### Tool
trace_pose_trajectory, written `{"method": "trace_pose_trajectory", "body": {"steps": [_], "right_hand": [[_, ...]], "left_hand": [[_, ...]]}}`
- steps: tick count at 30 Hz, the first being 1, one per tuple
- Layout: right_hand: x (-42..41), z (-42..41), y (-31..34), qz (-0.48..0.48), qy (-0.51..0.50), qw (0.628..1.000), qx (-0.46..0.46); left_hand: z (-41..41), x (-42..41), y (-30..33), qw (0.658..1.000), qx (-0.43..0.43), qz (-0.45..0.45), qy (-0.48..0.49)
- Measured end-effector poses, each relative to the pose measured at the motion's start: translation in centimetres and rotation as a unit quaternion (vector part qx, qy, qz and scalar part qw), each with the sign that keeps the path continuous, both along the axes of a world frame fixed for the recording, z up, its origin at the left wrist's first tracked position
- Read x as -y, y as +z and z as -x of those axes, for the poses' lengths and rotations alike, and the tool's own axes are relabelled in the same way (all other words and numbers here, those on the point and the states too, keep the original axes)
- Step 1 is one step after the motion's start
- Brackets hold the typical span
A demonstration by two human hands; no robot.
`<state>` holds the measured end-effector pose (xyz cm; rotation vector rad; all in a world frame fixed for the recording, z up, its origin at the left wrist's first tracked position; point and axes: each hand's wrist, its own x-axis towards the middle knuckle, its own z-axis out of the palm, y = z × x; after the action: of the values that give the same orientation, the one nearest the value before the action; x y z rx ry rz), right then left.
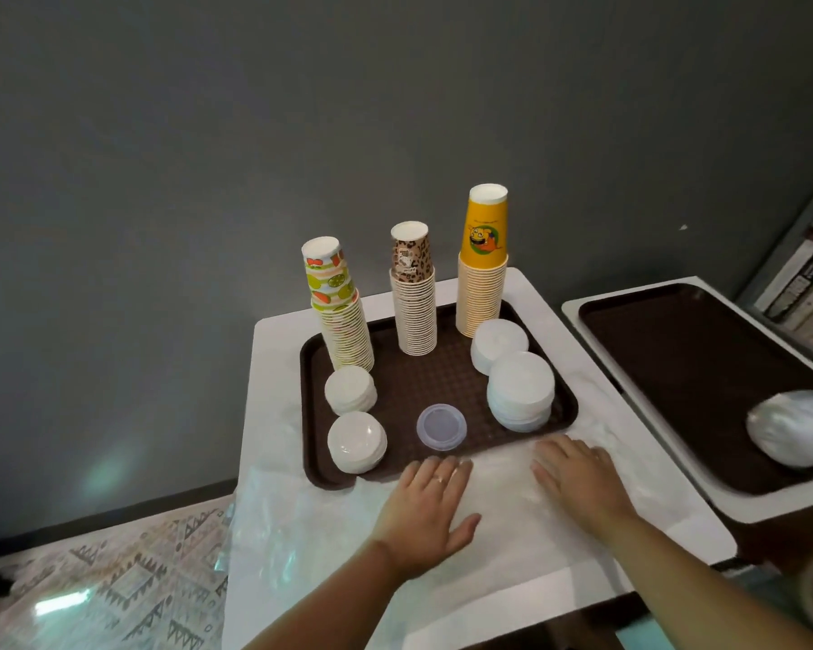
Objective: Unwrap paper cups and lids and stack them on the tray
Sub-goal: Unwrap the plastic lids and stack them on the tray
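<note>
Before the tray [565, 396], both hands, left [425, 501] and right [578, 476], are laid flat, fingers straight, holding nothing; stacking looks finished, so clearing wrap [301, 518] is probably called for.

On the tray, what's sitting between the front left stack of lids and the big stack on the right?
A single clear plastic lid lies flat on the tray between them, seen in the head view.

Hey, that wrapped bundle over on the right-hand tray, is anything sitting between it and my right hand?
Nothing visible stands between them. Your right hand rests flat on the clear plastic wrap at the near edge of the table, and the wrapped bundle lies alone on the second tray to the right. Only that tray's raised rim and the gap between the tables lie in between.
</note>
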<state>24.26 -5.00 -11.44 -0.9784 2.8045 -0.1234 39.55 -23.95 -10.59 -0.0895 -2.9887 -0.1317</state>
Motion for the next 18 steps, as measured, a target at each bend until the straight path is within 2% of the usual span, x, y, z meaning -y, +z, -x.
{"method": "trace_pose_trajectory", "body": {"steps": [3,8,13,18], "right_hand": [[-0.9,1.2,1.0,0.09,-0.015,0.996,-0.013],[-4.4,4.0,2.0,0.228,-0.042,0.97,-0.074],[-8.0,7.3,3.3,0.277,-0.095,0.95,-0.105],[-12.7,10.5,3.9,0.296,-0.177,0.932,-0.109]], "left_hand": [[3.7,-2.3,1.9,0.999,-0.036,-0.006,-0.027],[9.5,-6.4,4.8,0.999,-0.03,-0.031,-0.033],[14.2,-10.8,6.4,0.99,-0.023,-0.124,-0.066],[19.8,-14.5,6.1,0.989,-0.053,-0.113,-0.078]]}}
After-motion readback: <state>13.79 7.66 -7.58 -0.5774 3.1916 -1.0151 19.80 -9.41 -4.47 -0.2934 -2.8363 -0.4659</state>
